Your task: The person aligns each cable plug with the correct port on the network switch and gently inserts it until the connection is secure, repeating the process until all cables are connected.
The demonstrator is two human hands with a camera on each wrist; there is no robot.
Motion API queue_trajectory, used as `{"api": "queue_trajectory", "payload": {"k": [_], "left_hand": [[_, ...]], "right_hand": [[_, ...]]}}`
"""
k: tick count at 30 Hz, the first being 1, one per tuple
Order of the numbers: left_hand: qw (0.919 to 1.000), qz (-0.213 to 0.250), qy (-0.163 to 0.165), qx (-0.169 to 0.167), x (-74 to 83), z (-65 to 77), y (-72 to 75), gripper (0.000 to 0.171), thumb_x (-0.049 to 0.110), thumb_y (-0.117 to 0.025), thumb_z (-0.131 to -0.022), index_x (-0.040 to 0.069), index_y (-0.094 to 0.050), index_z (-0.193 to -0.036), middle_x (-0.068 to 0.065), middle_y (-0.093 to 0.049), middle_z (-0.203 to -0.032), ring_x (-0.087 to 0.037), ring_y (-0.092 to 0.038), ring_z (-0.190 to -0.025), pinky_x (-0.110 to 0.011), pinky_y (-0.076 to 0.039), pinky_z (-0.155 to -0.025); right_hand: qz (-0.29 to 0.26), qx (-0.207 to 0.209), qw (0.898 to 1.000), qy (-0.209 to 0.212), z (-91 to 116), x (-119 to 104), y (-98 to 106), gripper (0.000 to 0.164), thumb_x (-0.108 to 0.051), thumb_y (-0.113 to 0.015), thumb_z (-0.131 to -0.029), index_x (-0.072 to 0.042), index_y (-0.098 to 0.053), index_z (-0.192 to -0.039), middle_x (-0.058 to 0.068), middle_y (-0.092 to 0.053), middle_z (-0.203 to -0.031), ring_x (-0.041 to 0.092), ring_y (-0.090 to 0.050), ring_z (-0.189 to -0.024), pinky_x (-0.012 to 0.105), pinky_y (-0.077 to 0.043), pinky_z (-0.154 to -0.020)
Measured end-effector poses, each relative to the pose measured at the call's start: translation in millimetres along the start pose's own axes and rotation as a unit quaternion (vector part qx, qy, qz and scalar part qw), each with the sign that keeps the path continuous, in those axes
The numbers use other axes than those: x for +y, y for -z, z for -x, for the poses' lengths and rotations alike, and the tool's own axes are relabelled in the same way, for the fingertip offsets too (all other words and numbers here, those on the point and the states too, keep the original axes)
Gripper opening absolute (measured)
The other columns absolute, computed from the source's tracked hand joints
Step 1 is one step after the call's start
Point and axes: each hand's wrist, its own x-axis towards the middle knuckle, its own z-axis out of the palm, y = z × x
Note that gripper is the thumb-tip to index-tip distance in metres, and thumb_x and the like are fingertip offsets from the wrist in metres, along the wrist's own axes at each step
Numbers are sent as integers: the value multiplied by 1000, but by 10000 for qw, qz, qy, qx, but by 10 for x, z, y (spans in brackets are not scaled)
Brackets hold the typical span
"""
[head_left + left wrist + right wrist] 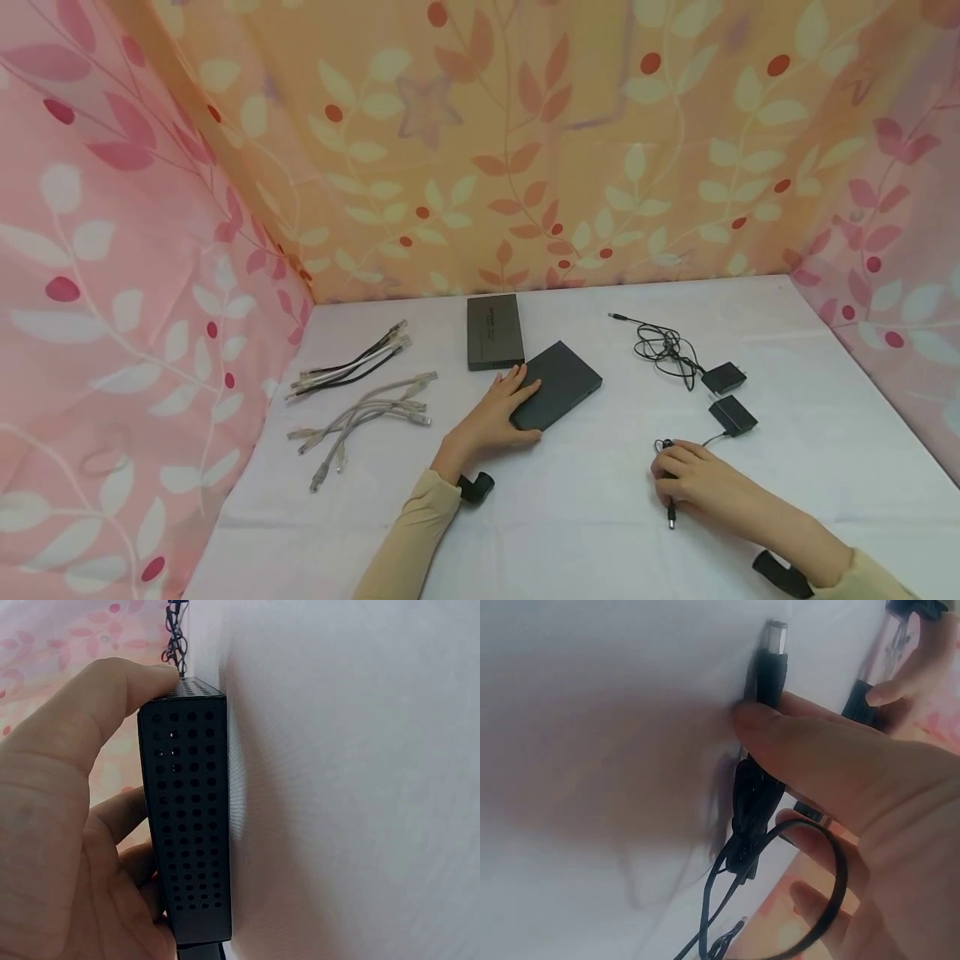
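My left hand holds a dark network switch by its left side, the thumb at the near corner and the fingers on top. In the left wrist view the vented side of the switch faces the camera. My right hand pinches a black power cable just behind its barrel plug. The right wrist view shows the plug sticking out past the thumb, and a folded bundle of cord beneath. This cable leads to a black power adapter.
Another network switch lies behind the held one, close to it. Grey network cables and shorter black and white cables lie at the left. A second adapter with a tangled cord sits back right. Patterned curtains border the table.
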Motion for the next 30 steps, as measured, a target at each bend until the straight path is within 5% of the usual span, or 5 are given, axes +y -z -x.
{"api": "queue_trajectory", "payload": {"k": [10,23,30], "left_hand": [[9998,-111,166,-87,-20,-16,-29,85,52,-65,-80,19,-23,-148,-10,-3,-156,-21,2,-143,-40,-2,-115],[9998,-182,86,-29,-18,-20,-39,85,51,-65,-80,18,-25,-147,-11,-5,-156,-23,-1,-144,-42,-4,-115],[9998,-173,85,-27,-7,-16,-24,85,51,-65,-80,17,-25,-147,-12,-6,-155,-24,-2,-143,-41,-4,-115]], "right_hand": [[-461,665,9967,-76,-165,0,-57,30,-15,-78,-67,-26,-56,-84,-20,-52,-83,2,-50,-83,35,-39,-91],[-972,391,9899,-954,-365,28,-77,21,-15,-73,-77,-22,-65,-95,-19,-59,-84,0,-55,-75,32,-49,-73],[-1207,620,9742,-1801,-489,104,-155,21,-12,-71,-79,-19,-67,-98,-18,-50,-72,-4,-40,-61,19,-38,-54]]}}
